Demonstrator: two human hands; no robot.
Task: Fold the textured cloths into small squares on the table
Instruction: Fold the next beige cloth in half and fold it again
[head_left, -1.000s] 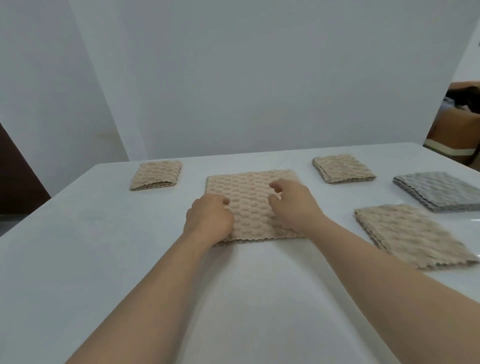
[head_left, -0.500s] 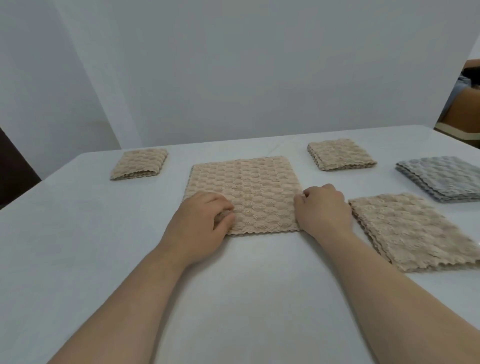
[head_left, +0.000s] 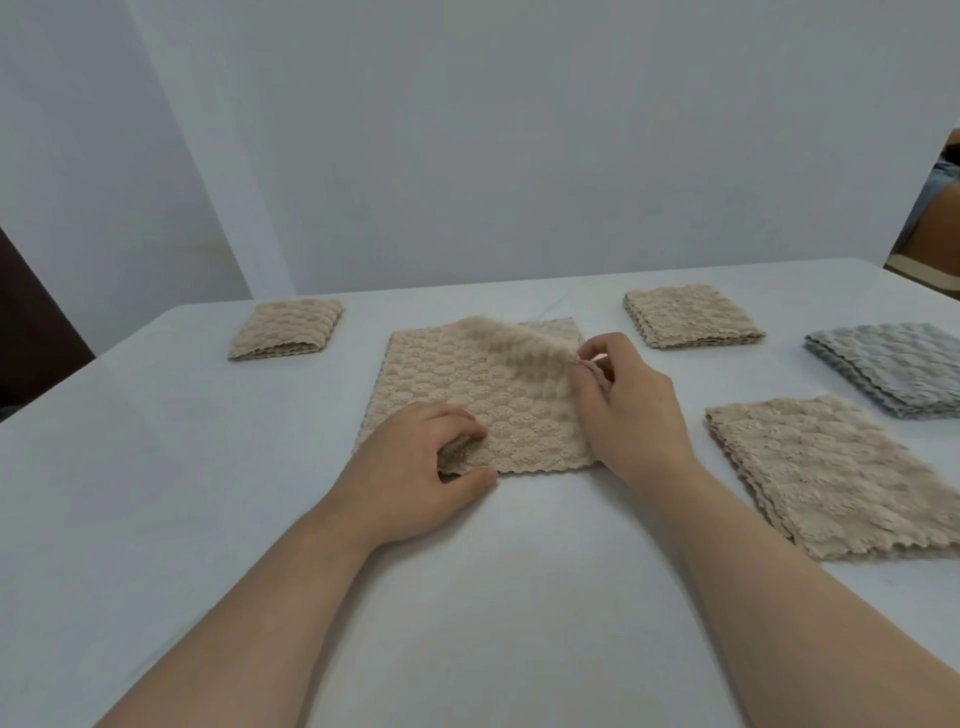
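A beige textured cloth (head_left: 457, 379) lies in the middle of the white table (head_left: 156, 493). My right hand (head_left: 628, 405) pinches its right edge and lifts it, so the top layer rises off the layer below. My left hand (head_left: 415, 478) pinches the near left corner of the same cloth against the table. Two small folded beige squares lie at the back, one on the left (head_left: 288, 327) and one on the right (head_left: 688, 322).
A larger beige cloth (head_left: 831, 473) lies flat at the right, near the table edge. A grey folded cloth (head_left: 893, 371) sits behind it. A white wall stands behind the table. Part of a person shows at the far right edge.
My right hand has moved up along the cloth's right edge and raised it. My left hand has stayed at the near left corner, and now pinches it.
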